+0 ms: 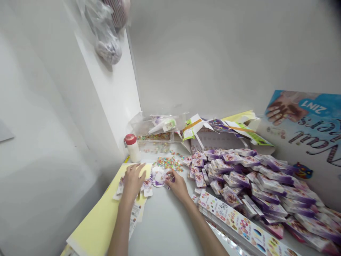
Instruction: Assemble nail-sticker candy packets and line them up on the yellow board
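Note:
My left hand (133, 181) lies flat, fingers spread, on a few flat unfolded purple-and-white cartons (146, 186) that rest on a yellow sheet (98, 224). My right hand (177, 184) pinches the edge of another flat carton blank (159, 176) lying between the two hands. Just beyond it is a scatter of small colourful pieces (168, 163).
A big heap of small purple boxes (255, 181) fills the right of the white table (162, 227). A long sticker strip (237, 222) lies beside my right forearm. At the back stand a red-capped bottle (132, 147), clear plastic trays (156, 133) and an open cardboard box (221, 133).

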Motion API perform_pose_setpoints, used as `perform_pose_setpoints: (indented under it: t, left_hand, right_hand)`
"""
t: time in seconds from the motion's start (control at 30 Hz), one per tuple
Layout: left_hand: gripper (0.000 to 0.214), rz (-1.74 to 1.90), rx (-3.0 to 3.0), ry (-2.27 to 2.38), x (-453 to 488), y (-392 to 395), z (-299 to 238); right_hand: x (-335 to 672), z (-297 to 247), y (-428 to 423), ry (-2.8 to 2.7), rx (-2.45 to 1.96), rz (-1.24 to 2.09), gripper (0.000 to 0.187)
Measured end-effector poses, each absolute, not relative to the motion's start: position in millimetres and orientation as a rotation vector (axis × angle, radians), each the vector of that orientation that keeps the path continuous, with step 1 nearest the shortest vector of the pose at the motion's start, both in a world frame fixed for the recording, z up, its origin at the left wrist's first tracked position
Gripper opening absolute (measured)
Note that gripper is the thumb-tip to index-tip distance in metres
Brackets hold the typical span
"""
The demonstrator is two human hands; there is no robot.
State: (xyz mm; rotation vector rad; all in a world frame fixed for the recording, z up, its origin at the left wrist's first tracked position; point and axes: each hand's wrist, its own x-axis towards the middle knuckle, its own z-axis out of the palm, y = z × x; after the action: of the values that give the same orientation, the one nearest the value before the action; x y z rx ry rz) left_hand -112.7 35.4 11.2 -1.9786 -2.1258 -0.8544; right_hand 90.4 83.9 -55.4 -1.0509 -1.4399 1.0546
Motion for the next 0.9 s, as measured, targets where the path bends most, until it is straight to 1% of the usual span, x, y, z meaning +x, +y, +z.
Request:
perform_pose_setpoints:
  t: [0.07,0.13,0.2,0.3,0.37,0.47,0.57,0.67,0.83,0.9]
  left_hand:
    - [0.048,-0.861,-2.334,-1.852,-95.9,37.2,4.8]
    - [0.061,-0.836,-2.564,-1.696,-78.8,38.1,-3.2]
    - [0.063,-0.839,-2.650,-1.628,-64.3,38.6,-9.9]
    - [0.047,-0.918,-2.619,-1.640,-50.7,39.6,-13.2]
    - [0.034,-1.036,-2.576,-1.712,-46.8,39.9,-11.5]
    - [0.023,-1.395,-2.510,-1.885,-44.6,39.3,-7.5]
    - [0.017,-1.666,-2.412,-2.036,-43.0,39.2,-6.1]
    - [0.023,-1.776,-2.411,-2.117,-39.3,41.0,-8.3]
    - [0.034,-2.091,-2.483,-2.238,-30.3,44.3,-13.7]
    - [0.037,-2.226,-2.494,-2.295,-28.9,43.7,-14.0]
  right_hand:
    - [92.8,-54.8,88.0,-1.303,-0.973,1.158,0.022]
    - [95.4,-54.7,91.8,-1.228,-0.941,1.200,0.024]
    - [97.2,-54.7,94.0,-1.138,-0.912,1.271,0.029]
    - [97.2,-52.7,92.7,-1.034,-0.863,1.384,0.037]
    - [95.5,-49.8,89.9,-0.981,-0.806,1.461,0.046]
    - [91.4,-46.5,86.5,-0.887,-0.728,1.579,0.055]
    - [87.2,-47.7,86.1,-0.893,-0.746,1.543,0.061]
    - [85.5,-50.8,87.0,-0.970,-0.775,1.432,0.057]
    - [88.8,-51.0,86.9,-1.243,-0.770,1.268,0.032]
    - [89.9,-50.5,87.0,-1.275,-0.782,1.236,0.029]
